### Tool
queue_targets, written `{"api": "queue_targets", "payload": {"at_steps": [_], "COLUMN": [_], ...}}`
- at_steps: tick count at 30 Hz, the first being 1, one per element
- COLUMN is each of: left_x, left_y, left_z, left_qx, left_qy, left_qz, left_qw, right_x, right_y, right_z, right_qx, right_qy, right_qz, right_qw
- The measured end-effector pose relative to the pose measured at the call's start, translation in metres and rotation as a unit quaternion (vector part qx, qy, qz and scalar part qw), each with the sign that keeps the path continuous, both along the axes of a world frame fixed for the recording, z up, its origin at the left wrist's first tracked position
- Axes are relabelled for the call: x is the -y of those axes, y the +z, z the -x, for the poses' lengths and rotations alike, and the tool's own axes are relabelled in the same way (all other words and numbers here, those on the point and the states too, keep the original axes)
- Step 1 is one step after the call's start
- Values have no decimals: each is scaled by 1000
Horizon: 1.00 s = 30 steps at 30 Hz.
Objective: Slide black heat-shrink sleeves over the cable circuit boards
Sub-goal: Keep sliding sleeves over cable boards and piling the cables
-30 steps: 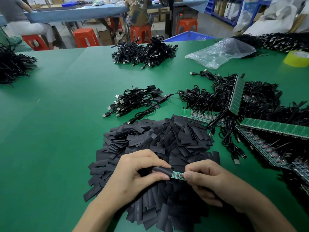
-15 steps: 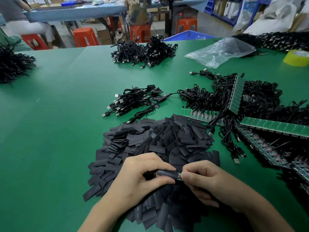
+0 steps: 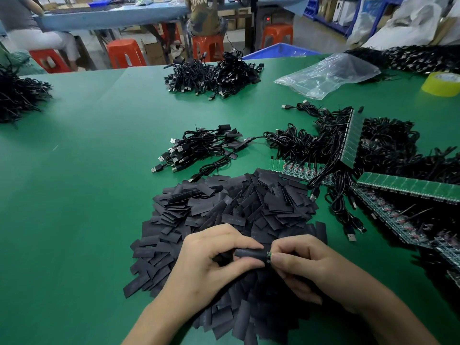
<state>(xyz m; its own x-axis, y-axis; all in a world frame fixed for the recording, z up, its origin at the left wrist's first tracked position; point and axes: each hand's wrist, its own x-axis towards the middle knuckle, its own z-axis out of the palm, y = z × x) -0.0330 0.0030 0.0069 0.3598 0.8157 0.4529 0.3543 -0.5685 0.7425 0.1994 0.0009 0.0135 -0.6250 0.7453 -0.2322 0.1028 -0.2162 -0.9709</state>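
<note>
Black heat-shrink sleeve (image 3: 249, 253) lies crosswise between the two hands, low in the view. The left hand (image 3: 211, 260) pinches it, thumb below and curled fingers (image 3: 239, 241) above. The right hand (image 3: 311, 265) nips the end of the circuit board (image 3: 268, 255) between thumb and forefinger, its other fingers folded in. Only a thin green sliver of board shows between the sleeve mouth and the right thumb, so this piece looks nearly covered, with a last short push left. Under the hands spreads a loose pile of flat sleeves (image 3: 236, 202) on the green surface (image 3: 87, 195). Beyond it lies a small bundle of cables (image 3: 199, 148) whose ends seem already sleeved, a modest share of the job. To the right, green board panels (image 3: 408, 188) tangled with black cables (image 3: 388, 145) appear bare, so most of the work seems to lie ahead. Farther off sit another cable heap (image 3: 214, 75), a clear plastic bag (image 3: 328, 73) and a yellow tape roll (image 3: 441, 83).
</note>
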Motion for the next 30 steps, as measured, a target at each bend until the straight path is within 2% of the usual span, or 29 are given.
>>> {"api": "queue_targets", "payload": {"at_steps": [10,19,30], "left_x": [0,-4,0], "left_y": [-4,-1,-4], "left_z": [-4,3,-3], "left_qx": [-6,-2,-19], "left_qy": [-16,26,25], "left_qz": [0,-24,-70], "left_qw": [1000,999,997], "right_x": [1,0,3], "right_y": [3,1,2], "right_z": [0,5,9], "right_qx": [7,17,19], "right_qy": [11,-72,-72], "right_qz": [-7,-88,-77], "right_qw": [1000,993,994]}}
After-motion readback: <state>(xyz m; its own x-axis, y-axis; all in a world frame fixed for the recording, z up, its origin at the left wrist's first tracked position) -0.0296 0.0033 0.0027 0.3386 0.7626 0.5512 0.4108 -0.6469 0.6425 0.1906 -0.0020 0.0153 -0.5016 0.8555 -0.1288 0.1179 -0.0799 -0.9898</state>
